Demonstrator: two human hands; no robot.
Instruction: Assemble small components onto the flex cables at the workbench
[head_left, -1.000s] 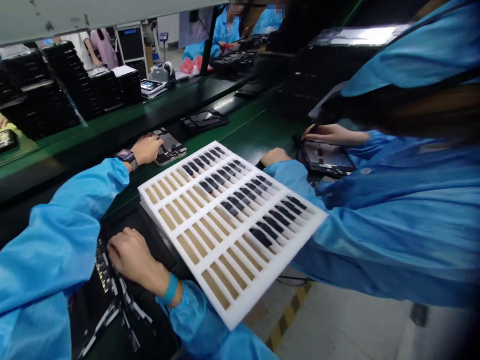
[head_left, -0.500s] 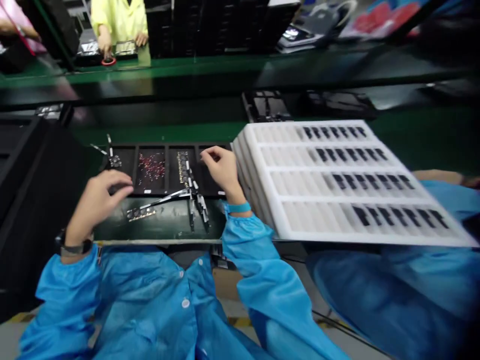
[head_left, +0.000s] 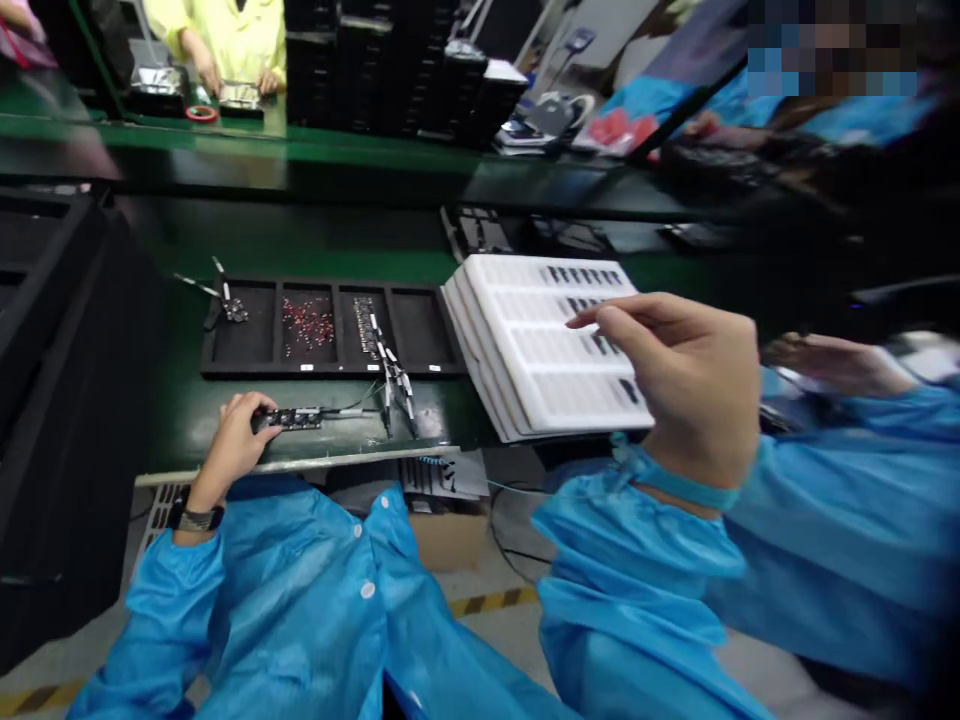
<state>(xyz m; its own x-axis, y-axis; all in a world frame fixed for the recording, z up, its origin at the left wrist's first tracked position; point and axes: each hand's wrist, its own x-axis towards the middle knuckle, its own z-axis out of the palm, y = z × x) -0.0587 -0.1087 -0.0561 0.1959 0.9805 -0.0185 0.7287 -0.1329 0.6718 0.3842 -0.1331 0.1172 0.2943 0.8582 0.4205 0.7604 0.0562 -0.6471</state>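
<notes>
The fingertips (head_left: 259, 408) of my left hand (head_left: 236, 442) curl over one end of a narrow circuit board (head_left: 292, 419), and they seem to pinch it with the thumb against the green bench mat (head_left: 180, 430). Thin wires trail from the board toward the right. It looks light and fragile, so I judge its edges the safest hold, with care not to snag the wires.

On my right hand (head_left: 694, 385), the index finger (head_left: 604, 318) reaches out while the other fingers curl loosely, above a stack of white foam trays (head_left: 517, 345). I cannot tell whether the fingertip touches the foam. The trays should be light and fairly stiff but easily dented, so I would support them along a long edge, not by the thin slot walls.

The stack sits close to the bench's front edge, just beside a black compartment tray (head_left: 330, 330). Metal-tipped strips (head_left: 397, 398) lie on the mat between the board and the stack, narrowing the path for my left hand.
</notes>
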